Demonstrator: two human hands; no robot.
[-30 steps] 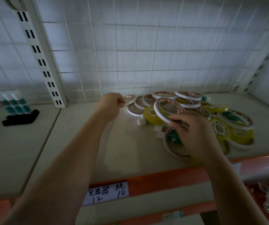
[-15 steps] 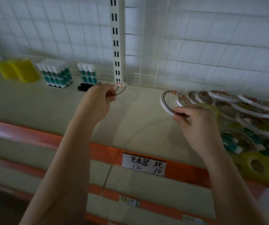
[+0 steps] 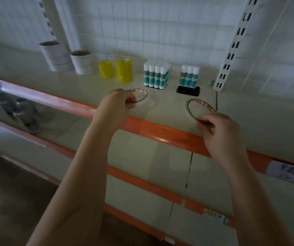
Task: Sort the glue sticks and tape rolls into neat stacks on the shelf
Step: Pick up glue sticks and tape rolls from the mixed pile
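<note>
Tape rolls, two thin ones, are held over the shelf [image 3: 169, 110]: the left hand [image 3: 115, 107] pinches a small roll [image 3: 140, 95], the right hand [image 3: 219, 128] a larger roll [image 3: 200, 109]. Behind stand yellow stacks [image 3: 123, 69], white stacks [image 3: 83, 62] and glue sticks [image 3: 156, 75].

I see my left hand [image 3: 115, 105] and right hand [image 3: 219, 129] bare, both forearms bare too, no sleeves showing.

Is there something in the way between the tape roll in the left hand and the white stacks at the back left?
Nothing visible blocks it. The left hand holds the tape roll over bare shelf; the white stacks lie beyond, yellow stacks beside them.
</note>
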